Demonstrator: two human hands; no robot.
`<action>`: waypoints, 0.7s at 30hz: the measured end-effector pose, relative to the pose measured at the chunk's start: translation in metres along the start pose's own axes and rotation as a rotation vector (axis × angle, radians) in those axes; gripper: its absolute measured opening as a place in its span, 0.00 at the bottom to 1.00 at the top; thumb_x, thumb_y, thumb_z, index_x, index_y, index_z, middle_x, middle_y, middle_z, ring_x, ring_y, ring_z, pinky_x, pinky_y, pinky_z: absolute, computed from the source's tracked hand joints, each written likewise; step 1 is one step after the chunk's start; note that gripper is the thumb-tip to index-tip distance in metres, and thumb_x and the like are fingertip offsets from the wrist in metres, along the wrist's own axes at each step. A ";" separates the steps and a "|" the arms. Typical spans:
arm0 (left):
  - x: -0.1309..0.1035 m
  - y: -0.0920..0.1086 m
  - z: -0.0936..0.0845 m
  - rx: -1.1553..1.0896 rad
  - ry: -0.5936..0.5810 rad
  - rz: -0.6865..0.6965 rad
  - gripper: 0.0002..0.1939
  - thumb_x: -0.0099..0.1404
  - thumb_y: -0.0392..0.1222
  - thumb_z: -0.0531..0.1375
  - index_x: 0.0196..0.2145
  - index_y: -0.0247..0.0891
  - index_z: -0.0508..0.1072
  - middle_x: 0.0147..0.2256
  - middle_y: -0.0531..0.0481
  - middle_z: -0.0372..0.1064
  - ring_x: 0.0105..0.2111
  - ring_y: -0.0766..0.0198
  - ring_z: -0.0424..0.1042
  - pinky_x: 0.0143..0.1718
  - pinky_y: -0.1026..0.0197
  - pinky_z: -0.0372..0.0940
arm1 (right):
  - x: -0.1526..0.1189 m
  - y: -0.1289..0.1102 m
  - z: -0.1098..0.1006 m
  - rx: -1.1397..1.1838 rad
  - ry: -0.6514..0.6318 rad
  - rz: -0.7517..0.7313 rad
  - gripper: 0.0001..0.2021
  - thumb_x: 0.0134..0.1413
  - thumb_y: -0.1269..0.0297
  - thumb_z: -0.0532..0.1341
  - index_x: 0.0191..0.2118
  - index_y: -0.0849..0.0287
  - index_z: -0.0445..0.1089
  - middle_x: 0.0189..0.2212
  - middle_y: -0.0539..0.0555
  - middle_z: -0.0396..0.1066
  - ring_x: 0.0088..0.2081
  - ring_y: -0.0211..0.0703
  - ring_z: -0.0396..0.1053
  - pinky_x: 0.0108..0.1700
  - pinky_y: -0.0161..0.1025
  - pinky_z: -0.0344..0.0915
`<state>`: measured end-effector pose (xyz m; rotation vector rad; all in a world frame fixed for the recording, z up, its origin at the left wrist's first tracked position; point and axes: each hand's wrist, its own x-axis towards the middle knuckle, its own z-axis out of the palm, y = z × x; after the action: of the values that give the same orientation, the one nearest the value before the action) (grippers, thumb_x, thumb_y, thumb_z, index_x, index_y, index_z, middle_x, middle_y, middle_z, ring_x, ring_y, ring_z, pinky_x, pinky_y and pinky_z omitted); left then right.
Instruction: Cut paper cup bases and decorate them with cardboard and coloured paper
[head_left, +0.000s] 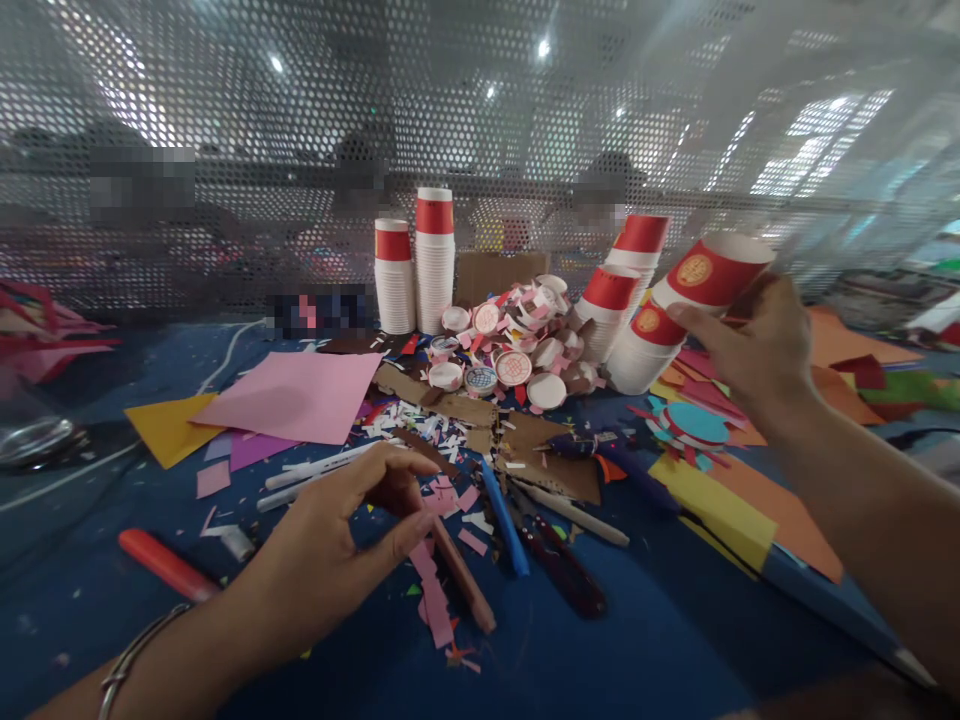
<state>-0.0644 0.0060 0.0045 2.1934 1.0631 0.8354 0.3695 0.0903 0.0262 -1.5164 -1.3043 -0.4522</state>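
My right hand (772, 345) grips a red-and-white paper cup (712, 272), its thumb in front. The cup is tilted against the top of a slanting stack of paper cups (637, 358); whether it is free of that stack I cannot tell. My left hand (360, 535) hovers over the blue table with thumb and fingers apart and nothing visible between them. Just beside its fingertips lie a brown stick (463, 570) and a wavy-edged pink paper strip (435, 595). A blue stick (504, 520) and a dark-handled tool (566, 575) lie to the right of these.
Cut cup bottoms (514, 368) are heaped at the back centre, beside upright cup stacks (435, 270). Pink paper (292, 395) lies left, yellow and orange sheets (780, 500) right. A red stick (165, 562) is near my left wrist. A perforated metal screen (480, 120) stands behind.
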 end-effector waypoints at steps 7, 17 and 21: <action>-0.003 0.001 0.005 -0.106 0.015 -0.028 0.22 0.70 0.46 0.63 0.59 0.53 0.65 0.49 0.48 0.74 0.46 0.56 0.78 0.47 0.55 0.76 | -0.066 -0.109 -0.020 0.273 -0.406 -0.133 0.26 0.48 0.57 0.73 0.51 0.57 0.68 0.44 0.59 0.77 0.40 0.52 0.76 0.44 0.50 0.72; -0.005 0.007 0.013 -0.217 0.007 -0.007 0.36 0.67 0.44 0.67 0.67 0.60 0.56 0.65 0.50 0.62 0.61 0.51 0.68 0.58 0.54 0.71 | -0.127 -0.180 -0.005 0.461 -0.949 -0.360 0.26 0.50 0.60 0.71 0.53 0.61 0.67 0.50 0.61 0.74 0.51 0.56 0.70 0.56 0.55 0.67; -0.003 0.009 0.011 -0.180 0.023 -0.068 0.26 0.66 0.47 0.67 0.60 0.51 0.65 0.58 0.48 0.70 0.56 0.52 0.72 0.57 0.52 0.70 | -0.129 -0.183 -0.005 0.487 -1.010 -0.358 0.27 0.49 0.63 0.70 0.56 0.62 0.67 0.52 0.62 0.74 0.54 0.57 0.68 0.59 0.56 0.65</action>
<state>-0.0535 -0.0034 0.0034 1.9917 1.0263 0.8917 0.1657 -0.0015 0.0069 -1.0819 -2.2701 0.4854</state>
